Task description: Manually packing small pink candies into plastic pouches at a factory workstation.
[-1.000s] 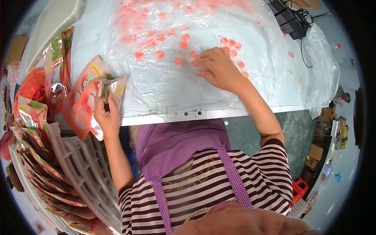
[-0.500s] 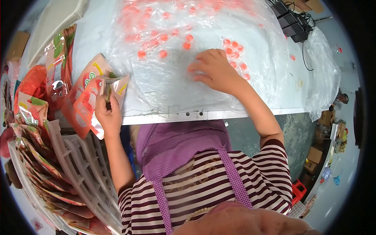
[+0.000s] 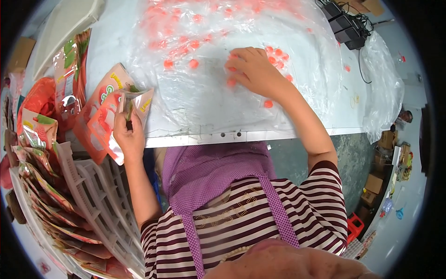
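My left hand (image 3: 129, 132) pinches an open pink printed pouch (image 3: 145, 103) at the table's front left edge. Its mouth gapes upward and the fingers partly hide it. Flat pouches (image 3: 103, 95) lie beneath and beside that hand. My right hand (image 3: 256, 72) reaches over the clear plastic sheet, fingers apart and curved down among small red-orange wrapped candies. One candy (image 3: 231, 82) shows at its fingertips, and another (image 3: 268, 104) lies below the wrist. A small cluster of candies (image 3: 279, 56) sits just right of the knuckles. The palm side is hidden.
Many candies (image 3: 162, 28) lie under or in plastic film at the far side. Black power adapters (image 3: 346, 28) with cables sit at the far right, beside a hanging plastic bag (image 3: 383, 88). White crates (image 3: 88, 186) and stacked filled pouches (image 3: 51, 200) stand at the left.
My right hand has moved slightly away from me, over the two candies that lay beyond its fingers. One candy now shows below the wrist. My left hand stays on the pouch.
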The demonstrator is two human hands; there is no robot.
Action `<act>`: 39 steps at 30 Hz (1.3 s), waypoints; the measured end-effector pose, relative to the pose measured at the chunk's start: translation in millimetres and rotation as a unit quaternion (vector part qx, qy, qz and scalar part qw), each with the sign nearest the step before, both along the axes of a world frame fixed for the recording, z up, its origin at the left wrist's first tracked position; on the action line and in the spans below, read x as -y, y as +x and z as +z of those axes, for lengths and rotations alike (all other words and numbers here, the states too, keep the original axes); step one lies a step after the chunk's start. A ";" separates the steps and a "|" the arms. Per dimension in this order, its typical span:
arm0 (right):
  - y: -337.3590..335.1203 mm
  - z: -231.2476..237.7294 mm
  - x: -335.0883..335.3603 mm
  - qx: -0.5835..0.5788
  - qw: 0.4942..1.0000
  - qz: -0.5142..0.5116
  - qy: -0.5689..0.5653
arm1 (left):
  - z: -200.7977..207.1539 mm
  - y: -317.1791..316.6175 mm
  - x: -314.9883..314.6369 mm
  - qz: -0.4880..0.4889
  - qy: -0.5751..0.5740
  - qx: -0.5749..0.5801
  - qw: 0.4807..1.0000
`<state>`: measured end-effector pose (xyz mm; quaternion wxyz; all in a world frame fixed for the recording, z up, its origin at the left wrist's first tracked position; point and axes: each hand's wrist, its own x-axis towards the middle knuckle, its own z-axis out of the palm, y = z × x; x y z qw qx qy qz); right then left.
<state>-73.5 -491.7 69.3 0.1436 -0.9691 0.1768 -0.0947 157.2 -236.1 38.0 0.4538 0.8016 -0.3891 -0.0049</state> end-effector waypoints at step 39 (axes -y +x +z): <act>-10.1 23.5 -10.4 0.008 0.994 -0.107 0.007 | -2.6 2.6 -1.1 -0.026 -0.074 -0.085 0.993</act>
